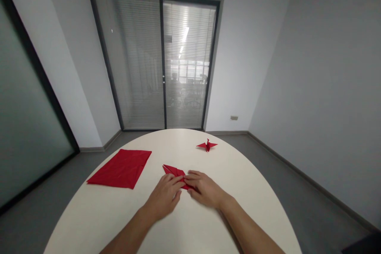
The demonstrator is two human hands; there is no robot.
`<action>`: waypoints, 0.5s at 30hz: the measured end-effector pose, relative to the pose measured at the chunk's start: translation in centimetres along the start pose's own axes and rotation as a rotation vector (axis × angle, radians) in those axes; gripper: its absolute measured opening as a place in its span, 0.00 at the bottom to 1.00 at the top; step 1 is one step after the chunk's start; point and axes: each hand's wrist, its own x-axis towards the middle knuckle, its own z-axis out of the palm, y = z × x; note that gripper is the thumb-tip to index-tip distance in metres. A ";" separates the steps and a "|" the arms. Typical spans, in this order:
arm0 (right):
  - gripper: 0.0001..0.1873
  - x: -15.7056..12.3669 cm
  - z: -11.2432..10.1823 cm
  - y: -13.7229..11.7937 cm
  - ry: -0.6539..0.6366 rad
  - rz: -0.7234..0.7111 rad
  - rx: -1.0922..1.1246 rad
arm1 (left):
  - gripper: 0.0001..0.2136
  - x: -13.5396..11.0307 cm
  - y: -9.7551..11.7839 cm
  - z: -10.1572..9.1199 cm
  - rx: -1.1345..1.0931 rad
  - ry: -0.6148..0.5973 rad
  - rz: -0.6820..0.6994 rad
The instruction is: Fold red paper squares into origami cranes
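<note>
Centrally, on a round table (175,145), the left hand (166,193) and right hand (205,189) press a red folded paper (175,170), seemingly part-done; any pinch I cannot tell; far right, a red paper bird (207,145) looks finished; at left, a flat red sheet (120,170) appears unshaped.

Folded paper (177,172): solid red. Flat sheet (121,169): solid red, with faint tonal crease lines. Paper crane (207,146): matching red. Counter (172,143): plain cream-white. Floor (293,196): uniform dark grey. Wall (327,55): plain pale grey. Door frame (162,47): near-black. Blinds (139,67): grey, with fine horizontal stripes. Glass panel (20,99): muted grey-green, edged in black.
</note>
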 end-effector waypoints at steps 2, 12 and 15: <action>0.21 -0.1 -0.1 0.1 -0.001 0.020 -0.024 | 0.18 -0.1 -0.3 0.4 0.007 0.022 -0.011; 0.19 -0.1 -0.4 0.1 0.045 0.113 -0.101 | 0.15 0.2 -1.5 1.2 -0.124 0.097 -0.110; 0.16 0.3 0.0 -0.1 0.073 0.129 -0.089 | 0.13 0.5 -2.0 1.7 -0.158 0.136 -0.168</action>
